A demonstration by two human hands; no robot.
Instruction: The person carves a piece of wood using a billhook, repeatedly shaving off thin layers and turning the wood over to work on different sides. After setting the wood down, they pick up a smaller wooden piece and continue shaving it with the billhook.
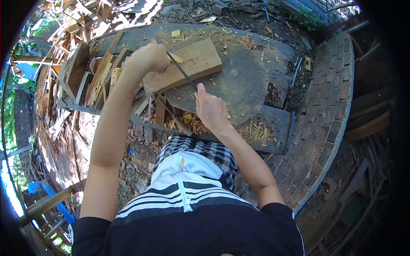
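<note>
My right hand is closed around the near end of a long, thin, dark file, which slants up and left over a thick wooden block. At the block's left end, my left hand is closed, with the fingers mostly hidden from above. A small pale wood piece shows beside it, against the file, and seems to be in its grip. The block lies on a dark, worn work surface strewn with shavings.
Wood strips and offcuts are stacked left of the block. A wooden-handled tool lies near the front edge, by wood chips. A curved brick wall stands on the right. Scrap wood is heaped at the back left.
</note>
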